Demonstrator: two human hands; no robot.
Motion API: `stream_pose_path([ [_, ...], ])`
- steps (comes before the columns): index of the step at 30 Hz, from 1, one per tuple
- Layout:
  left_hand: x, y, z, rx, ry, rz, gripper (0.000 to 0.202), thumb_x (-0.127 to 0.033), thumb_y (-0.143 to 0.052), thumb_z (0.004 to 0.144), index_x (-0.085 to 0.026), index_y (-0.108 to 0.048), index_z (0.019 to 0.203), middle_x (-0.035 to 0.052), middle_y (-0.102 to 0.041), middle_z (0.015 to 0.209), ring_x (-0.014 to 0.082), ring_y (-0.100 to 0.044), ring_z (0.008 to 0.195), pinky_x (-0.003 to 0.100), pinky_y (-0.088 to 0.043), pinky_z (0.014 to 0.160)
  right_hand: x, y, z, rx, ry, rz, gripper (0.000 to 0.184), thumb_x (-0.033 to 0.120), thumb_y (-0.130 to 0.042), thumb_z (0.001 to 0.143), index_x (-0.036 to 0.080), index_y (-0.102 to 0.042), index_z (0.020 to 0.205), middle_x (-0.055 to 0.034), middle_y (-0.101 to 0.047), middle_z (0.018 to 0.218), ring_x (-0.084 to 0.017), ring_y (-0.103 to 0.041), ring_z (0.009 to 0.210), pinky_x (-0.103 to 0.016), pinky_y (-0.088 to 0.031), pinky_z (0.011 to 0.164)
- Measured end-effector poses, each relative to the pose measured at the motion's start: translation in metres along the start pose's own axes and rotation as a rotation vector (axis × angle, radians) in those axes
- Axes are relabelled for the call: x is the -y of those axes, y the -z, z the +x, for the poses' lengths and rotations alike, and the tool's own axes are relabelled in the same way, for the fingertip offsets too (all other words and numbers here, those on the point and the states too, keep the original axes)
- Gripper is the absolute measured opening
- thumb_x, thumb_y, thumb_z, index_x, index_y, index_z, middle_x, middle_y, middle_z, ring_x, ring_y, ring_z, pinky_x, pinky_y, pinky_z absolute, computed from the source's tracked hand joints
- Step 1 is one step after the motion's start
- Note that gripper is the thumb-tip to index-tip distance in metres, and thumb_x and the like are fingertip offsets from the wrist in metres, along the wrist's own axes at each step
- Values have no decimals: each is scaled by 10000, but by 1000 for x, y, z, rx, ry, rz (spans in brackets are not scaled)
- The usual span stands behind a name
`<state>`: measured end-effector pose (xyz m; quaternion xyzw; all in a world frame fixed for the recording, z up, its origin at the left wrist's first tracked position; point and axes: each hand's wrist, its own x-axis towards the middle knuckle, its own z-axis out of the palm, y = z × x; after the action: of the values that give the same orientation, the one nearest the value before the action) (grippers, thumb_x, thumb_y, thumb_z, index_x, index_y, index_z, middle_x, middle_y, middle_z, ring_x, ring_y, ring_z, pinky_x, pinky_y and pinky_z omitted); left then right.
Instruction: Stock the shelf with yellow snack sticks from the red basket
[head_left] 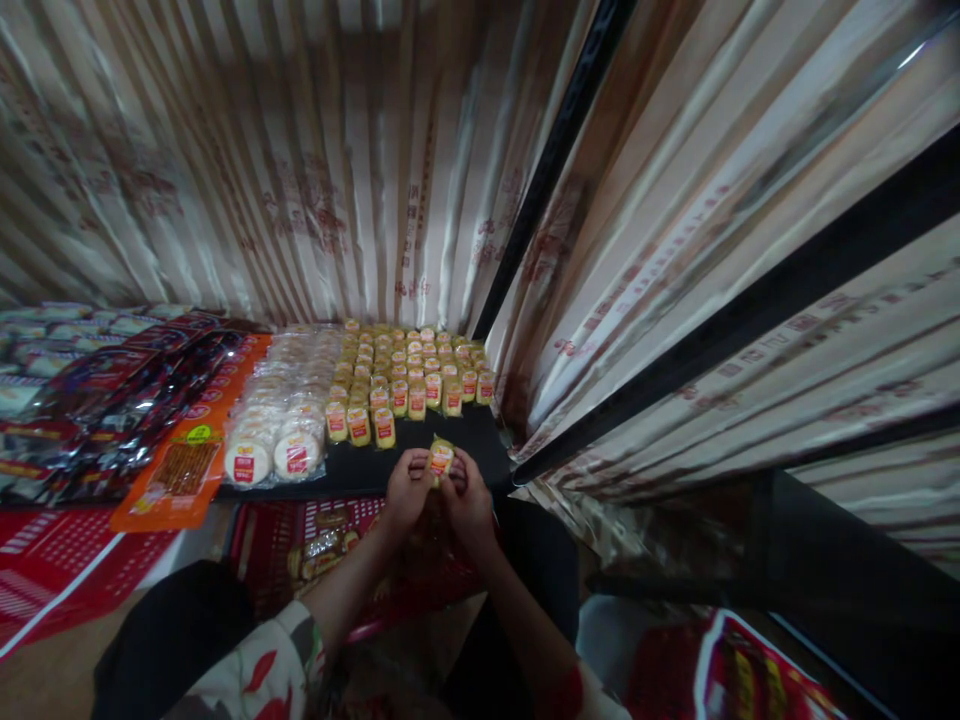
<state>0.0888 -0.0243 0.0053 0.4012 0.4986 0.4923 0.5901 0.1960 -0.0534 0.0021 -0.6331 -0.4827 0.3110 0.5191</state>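
Observation:
My left hand [406, 489] and my right hand [466, 497] meet just in front of a black shelf [420, 455]. Together they pinch one small yellow packet with a red label [440, 457], held upright between the fingertips of both. Beyond it on the shelf stand several rows of the same yellow packets [409, 375]. Below my hands sits a red basket [300, 540] holding more packets.
Round white wrapped cakes [281, 420] are stacked left of the yellow rows. Orange snack packs [184, 470] and dark red packs [97, 400] lie further left. Striped plastic curtains [675, 280] hang behind and on the right. A black frame bar [555, 150] runs up diagonally.

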Motion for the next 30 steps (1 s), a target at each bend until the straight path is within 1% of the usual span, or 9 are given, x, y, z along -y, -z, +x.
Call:
stream_pose_path([
  [2,0,-10,7,12,-23,43,210,-137,-622,674,-159,-579,879,30,-642,831,103,-603,724,231,-497,694,-5,2,7,-43,11,-12,416,266,-535,753,160,-553,1155,-108,-654,1037,-199,-646,890,-331,-552,747],
  [5,-2,-25,16,13,-49,109,203,-79,-583,693,-160,-583,879,19,-637,802,97,-596,723,219,-492,693,-12,8,18,-77,36,-31,384,265,-521,760,158,-563,1127,-110,-650,1025,-195,-643,873,-339,-548,752],
  [11,-4,-48,28,29,-50,211,225,-53,-564,728,-160,-596,923,26,-654,842,100,-610,794,233,-496,786,-21,18,36,-148,73,-175,369,286,-489,780,151,-572,1113,-116,-624,1020,-198,-619,871,-343,-532,751],
  [14,-6,-56,32,4,-46,330,289,-53,-552,740,-164,-612,1000,38,-639,895,101,-603,813,233,-493,801,-23,19,43,-178,66,-219,404,285,-479,779,152,-557,1153,-119,-617,1024,-206,-609,881,-350,-526,747],
  [17,-9,-62,34,-26,-32,457,366,-67,-554,737,-171,-622,1081,62,-611,970,110,-597,839,233,-485,811,-26,18,49,-195,75,-185,437,287,-476,777,149,-540,1186,-128,-600,1053,-207,-600,897,-353,-524,758],
  [20,-14,-68,37,-28,1,542,442,-83,-574,717,-171,-616,1149,81,-590,1027,131,-588,893,233,-468,849,-30,17,55,-219,80,-147,451,283,-474,768,157,-539,1196,-125,-596,1058,-210,-597,904,-362,-522,768],
  [24,-21,-76,43,9,6,659,508,-155,-575,728,-170,-577,1235,89,-592,1061,168,-573,976,254,-430,927,-33,16,65,-230,65,-75,477,280,-467,760,145,-527,1214,-133,-578,1073,-210,-594,917,-354,-529,757],
  [27,-26,-82,47,45,1,714,531,-184,-556,744,-166,-546,1274,99,-591,1084,183,-565,1005,259,-422,935,-34,16,73,-247,57,-53,488,288,-466,759,145,-525,1221,-125,-573,1057,-203,-588,924,-344,-528,768],
  [30,-30,-87,51,52,21,733,540,-187,-538,756,-167,-524,1296,104,-577,1123,172,-571,983,248,-422,927,-33,16,81,-257,60,-64,506,284,-472,741,141,-531,1222,-122,-580,1049,-198,-588,903,-333,-526,758],
])
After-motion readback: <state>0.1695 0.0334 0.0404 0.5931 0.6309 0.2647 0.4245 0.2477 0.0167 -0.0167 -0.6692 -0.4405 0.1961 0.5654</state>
